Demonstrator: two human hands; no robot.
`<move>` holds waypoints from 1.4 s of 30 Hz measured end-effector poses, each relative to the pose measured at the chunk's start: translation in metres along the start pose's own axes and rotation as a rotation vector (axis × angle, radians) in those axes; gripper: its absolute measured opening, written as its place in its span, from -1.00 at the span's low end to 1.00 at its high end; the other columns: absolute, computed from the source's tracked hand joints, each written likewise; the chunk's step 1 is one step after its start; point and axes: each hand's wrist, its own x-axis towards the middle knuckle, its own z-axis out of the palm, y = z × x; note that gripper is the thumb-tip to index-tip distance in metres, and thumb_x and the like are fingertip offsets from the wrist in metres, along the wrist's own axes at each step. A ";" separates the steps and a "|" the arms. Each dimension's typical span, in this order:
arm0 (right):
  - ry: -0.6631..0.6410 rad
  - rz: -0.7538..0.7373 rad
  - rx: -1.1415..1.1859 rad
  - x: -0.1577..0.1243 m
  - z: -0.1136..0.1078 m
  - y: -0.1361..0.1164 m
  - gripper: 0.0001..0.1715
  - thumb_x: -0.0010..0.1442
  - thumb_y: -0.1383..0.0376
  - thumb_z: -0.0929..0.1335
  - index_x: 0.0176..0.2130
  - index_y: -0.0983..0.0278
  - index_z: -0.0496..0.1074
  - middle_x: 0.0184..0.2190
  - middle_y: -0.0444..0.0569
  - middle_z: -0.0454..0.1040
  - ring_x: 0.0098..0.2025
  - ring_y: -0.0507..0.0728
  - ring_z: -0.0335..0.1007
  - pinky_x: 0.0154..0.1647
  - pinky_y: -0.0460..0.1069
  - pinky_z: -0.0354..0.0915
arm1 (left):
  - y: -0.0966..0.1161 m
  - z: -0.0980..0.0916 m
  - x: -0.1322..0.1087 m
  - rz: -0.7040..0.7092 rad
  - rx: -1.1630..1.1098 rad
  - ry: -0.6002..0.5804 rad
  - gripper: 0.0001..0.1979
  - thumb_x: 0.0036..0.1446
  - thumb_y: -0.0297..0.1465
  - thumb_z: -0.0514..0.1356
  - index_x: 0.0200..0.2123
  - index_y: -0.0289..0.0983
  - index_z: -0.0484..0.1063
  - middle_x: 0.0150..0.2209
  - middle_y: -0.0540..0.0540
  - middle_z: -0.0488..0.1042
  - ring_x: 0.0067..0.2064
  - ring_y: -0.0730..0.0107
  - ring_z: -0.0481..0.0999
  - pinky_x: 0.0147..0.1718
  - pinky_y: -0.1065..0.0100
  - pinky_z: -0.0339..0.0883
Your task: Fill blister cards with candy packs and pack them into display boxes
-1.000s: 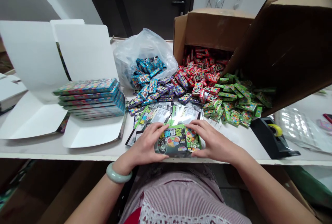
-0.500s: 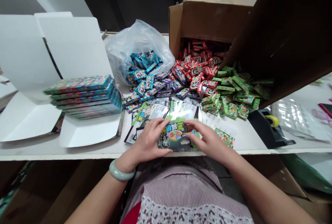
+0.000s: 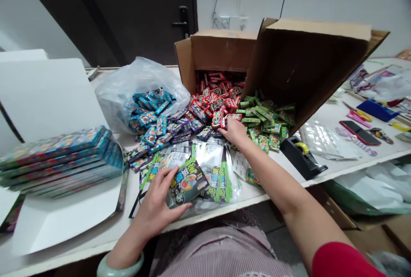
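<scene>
My left hand [image 3: 157, 202] holds a dark printed pouch [image 3: 189, 183] by its left side, thumb along the lower edge and fingers over the top. Under and beside it lie more pouches with green edges [image 3: 221, 180] in clear plastic. My right hand [image 3: 234, 131] reaches forward to the pile, its thumb and fingers closed at a small red printed box [image 3: 218, 119]; some fingertips are hidden. Around it lie red boxes [image 3: 221, 93], purple boxes [image 3: 195, 123] and green boxes [image 3: 263, 114]. Blue boxes [image 3: 149, 105] spill from a clear plastic bag [image 3: 144, 71] at the left.
A cardboard carton [image 3: 224, 54] lies open behind the pile, its large flap [image 3: 308, 63] raised at right. White-lined display boxes [image 3: 70, 217] with a stack of flat printed cartons [image 3: 61, 157] stand left. At right are a tape dispenser [image 3: 300, 157], plastic sleeves [image 3: 321, 138] and a phone [image 3: 359, 132].
My right hand has left the pouch and reached forward to the red boxes. My left hand still holds the pouch, now tilted. The camera view has turned right.
</scene>
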 end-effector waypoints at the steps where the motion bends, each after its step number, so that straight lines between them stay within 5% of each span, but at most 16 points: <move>1: 0.011 0.016 0.028 0.001 -0.001 0.001 -0.62 0.09 0.20 0.41 -0.12 0.36 0.40 -0.08 0.26 0.47 0.03 0.38 0.35 0.06 0.18 0.17 | -0.002 0.000 -0.002 -0.006 0.007 0.003 -0.12 0.03 -0.17 0.29 0.32 -0.07 -0.09 0.14 -0.22 0.17 0.17 -0.11 0.27 0.11 -0.10 0.27; 5: 0.016 0.064 0.206 -0.007 -0.019 0.012 -0.68 0.20 0.16 0.27 -0.13 0.30 0.39 -0.18 0.13 0.51 -0.06 0.27 0.42 -0.08 0.10 0.28 | -0.016 -0.005 -0.008 -0.029 0.025 0.053 -0.14 0.04 -0.11 0.27 0.32 -0.06 -0.08 0.14 -0.21 0.18 0.14 -0.08 0.30 0.11 -0.10 0.27; 10: -0.189 0.142 0.515 -0.040 -0.032 0.014 -0.62 0.18 0.07 0.23 -0.22 0.30 0.40 -0.38 0.01 0.53 -0.35 0.14 0.52 -0.37 -0.01 0.37 | -0.021 -0.009 -0.003 -0.028 0.008 0.031 -0.13 0.03 -0.12 0.28 0.32 -0.04 -0.08 0.13 -0.19 0.19 0.13 -0.05 0.31 0.10 -0.07 0.29; 17: -0.414 0.175 0.903 -0.078 -0.019 0.007 -0.36 0.03 0.25 0.39 0.11 0.14 0.25 -0.30 -0.12 0.50 -0.37 0.06 0.51 -0.44 -0.09 0.30 | -0.016 -0.008 -0.006 -0.044 0.006 -0.006 -0.13 0.03 -0.12 0.29 0.33 -0.06 -0.08 0.14 -0.19 0.18 0.16 -0.04 0.29 0.13 -0.06 0.26; 21: -0.475 -0.016 0.584 -0.079 -0.001 0.011 -0.40 0.08 0.25 0.38 0.12 0.19 0.28 -0.38 -0.15 0.47 -0.34 0.09 0.44 -0.32 -0.02 0.33 | -0.016 -0.008 -0.014 -0.059 0.006 -0.038 -0.11 0.02 -0.10 0.29 0.33 -0.07 -0.08 0.15 -0.19 0.18 0.19 -0.05 0.26 0.15 -0.05 0.23; 27: -0.246 -0.326 -0.045 -0.089 0.007 0.014 -0.49 0.22 0.25 0.32 0.15 0.30 0.31 0.07 0.17 0.37 0.12 0.26 0.26 0.15 0.17 0.18 | -0.017 -0.009 -0.020 -0.071 0.009 -0.059 -0.12 0.04 -0.10 0.28 0.33 -0.06 -0.08 0.15 -0.19 0.17 0.18 -0.04 0.26 0.14 -0.05 0.24; 32: -0.392 -0.437 -0.212 -0.098 0.009 0.014 -0.07 -0.05 0.04 0.50 0.22 0.27 0.23 0.25 0.21 0.19 0.28 0.41 0.03 0.23 0.30 0.07 | -0.018 -0.005 -0.016 -0.052 -0.003 -0.091 -0.12 0.03 -0.12 0.29 0.33 -0.08 -0.07 0.16 -0.20 0.16 0.20 -0.06 0.24 0.15 -0.06 0.22; 38: -0.150 -0.545 -0.026 -0.107 -0.010 -0.007 -0.18 0.01 0.25 0.42 0.23 0.24 0.19 0.17 0.13 0.28 0.20 0.28 0.16 0.22 0.21 0.14 | -0.014 -0.002 -0.010 -0.027 -0.001 -0.059 -0.10 0.01 -0.15 0.31 0.33 -0.11 -0.07 0.17 -0.24 0.16 0.20 -0.07 0.22 0.15 -0.09 0.22; 42: -0.272 -0.747 -0.123 -0.115 -0.037 -0.029 -0.16 0.06 0.23 0.40 0.27 0.16 0.12 0.23 0.06 0.23 0.22 0.31 0.09 0.24 0.26 0.07 | -0.010 -0.004 -0.005 0.023 -0.010 -0.042 -0.05 -0.03 -0.15 0.34 0.33 -0.13 -0.08 0.17 -0.25 0.15 0.21 -0.09 0.21 0.16 -0.10 0.20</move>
